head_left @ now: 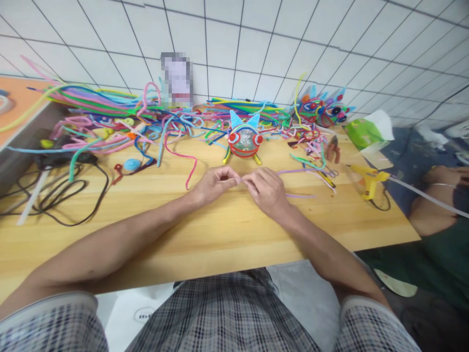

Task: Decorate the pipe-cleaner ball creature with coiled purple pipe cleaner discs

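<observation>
My left hand (219,183) and my right hand (266,189) meet fingertip to fingertip above the table, both closed in a pinch. What lies between the left fingertips is too small to make out. Purple pipe cleaner (301,196) shows to the right of my right hand, running out from behind it, and appears held there. Just beyond the hands stands a round figure (245,142) wrapped in pipe cleaners, with blue pointed ears, red-ringed eyes and yellow feet. A bent pink-red pipe cleaner (190,168) lies beyond my left hand.
Heaped pipe cleaners (120,105) line the back of the wooden table (205,244). Right: two similar figures (331,110), pliers (333,149), scissors (331,173), a yellow glue gun (371,182) and another person's arm (432,205). Left: a black cord (91,215) and blue coil (132,165).
</observation>
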Demonstrator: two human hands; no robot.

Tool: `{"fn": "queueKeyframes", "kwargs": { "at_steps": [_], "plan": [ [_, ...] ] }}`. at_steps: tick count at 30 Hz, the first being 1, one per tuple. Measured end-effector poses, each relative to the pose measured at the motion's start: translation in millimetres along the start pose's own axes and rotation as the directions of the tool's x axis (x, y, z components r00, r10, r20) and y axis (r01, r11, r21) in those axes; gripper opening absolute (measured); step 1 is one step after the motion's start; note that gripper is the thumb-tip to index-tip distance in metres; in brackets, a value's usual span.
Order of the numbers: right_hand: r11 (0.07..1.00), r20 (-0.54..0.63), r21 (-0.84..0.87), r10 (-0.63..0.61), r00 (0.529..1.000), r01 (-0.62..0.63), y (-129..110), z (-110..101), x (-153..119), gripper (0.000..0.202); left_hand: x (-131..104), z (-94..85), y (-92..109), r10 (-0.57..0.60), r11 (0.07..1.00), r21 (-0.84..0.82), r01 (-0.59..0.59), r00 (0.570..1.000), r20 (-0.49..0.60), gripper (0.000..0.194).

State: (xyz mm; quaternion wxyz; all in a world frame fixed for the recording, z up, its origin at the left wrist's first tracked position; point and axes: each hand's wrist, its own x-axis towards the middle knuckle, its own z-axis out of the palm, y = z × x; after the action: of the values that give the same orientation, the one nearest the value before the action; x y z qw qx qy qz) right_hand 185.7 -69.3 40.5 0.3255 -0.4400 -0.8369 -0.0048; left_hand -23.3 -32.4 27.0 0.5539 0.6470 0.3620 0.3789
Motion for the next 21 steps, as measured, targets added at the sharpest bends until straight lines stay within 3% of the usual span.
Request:
{"fn": "queueKeyframes", "kwargs": {
  "at_steps": [3, 6, 10, 16, 19, 21],
  "plan": [
    [0.976, -0.079, 0.165, 0.156, 0.985, -0.142, -5.2, 7.7, 0.0, 0.014, -3.6, 10.3, 2.1, -0.117, 0.968, -0.233, 0.098, 0.99, -0.073, 0.037],
    [0.936, -0.048, 0.257, 0.262, 0.964, -0.241, -5.0, 9.6, 0.8, 0.012, -4.0, 16.5, 2.8, -0.211, 0.91, -0.374, 0.176, 0.976, -0.055, 0.041],
    [0.958, -0.054, 0.214, 0.204, 0.977, -0.189, 1.1, 2.3, 0.8, 0.012, 1.0, 7.6, 4.6, -0.203, 0.952, -0.23, 0.202, 0.979, 0.022, 0.043],
    [0.999, -0.007, 0.041, 0.013, 1.0, -0.013, 0.5, -6.4, 0.0, 0.018, 4.6, -7.7, 1.9, -0.021, 0.998, 0.061, 0.017, 0.997, 0.071, 0.038],
    [0.994, 0.021, 0.101, 0.038, 0.999, -0.04, -1.4, -7.1, 0.8, 0.014, 3.4, -6.6, -1.1, 0.016, 0.998, 0.066, -0.02, 0.998, 0.061, 0.037],
    [0.969, 0.026, 0.208, 0.129, 0.991, -0.132, -2.2, -6.0, 1.6, 0.011, 1.9, -3.7, -0.7, 0.022, 1.0, 0.017, -0.023, 0.999, 0.025, 0.039]
  ]
}}
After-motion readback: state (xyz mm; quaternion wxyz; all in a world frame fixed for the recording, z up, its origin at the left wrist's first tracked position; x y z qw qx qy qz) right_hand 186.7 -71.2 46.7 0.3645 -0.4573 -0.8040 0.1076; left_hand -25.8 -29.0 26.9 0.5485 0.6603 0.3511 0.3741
